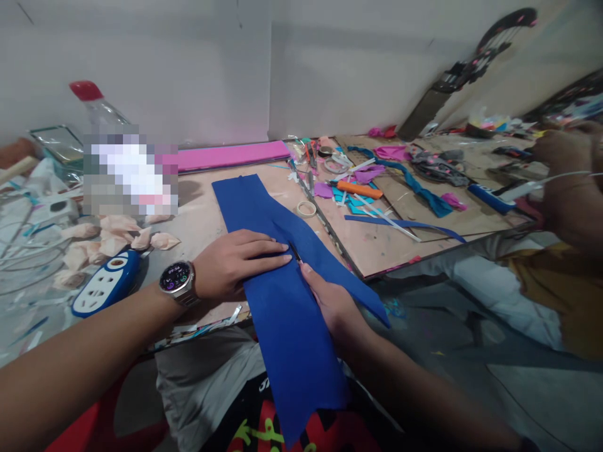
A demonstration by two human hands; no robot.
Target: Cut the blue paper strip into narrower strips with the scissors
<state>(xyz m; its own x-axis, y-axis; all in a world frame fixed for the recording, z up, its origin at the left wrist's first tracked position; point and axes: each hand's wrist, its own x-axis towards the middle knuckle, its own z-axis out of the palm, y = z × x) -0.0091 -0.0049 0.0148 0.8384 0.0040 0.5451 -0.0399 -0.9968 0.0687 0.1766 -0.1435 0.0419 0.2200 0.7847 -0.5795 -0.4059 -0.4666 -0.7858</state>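
While the left hand (226, 262) lies flat with its fingers almost together, its tips bear on the blue sheet (301, 333) just beside a dark-bladed tool (294, 252); the thumb of the right hand (335, 307) presses at the tool's near end, but the other fingers are hidden by the sheet and their grip cannot be told; the step appears to be a lengthwise cut. The sheet runs from the middle of the table (277, 182) over its front edge, a flap diverging to the right; the overhang is judged likely to drag, so more of it should rest on the table; the left fingertips, too close to the blade, should press further back, keeping the material taut; short, straight strokes are advised. Beyond, a tape roll (306, 208) sits near the table's right edge; a power strip (106, 284) occupies its left side, clear of the sheet.
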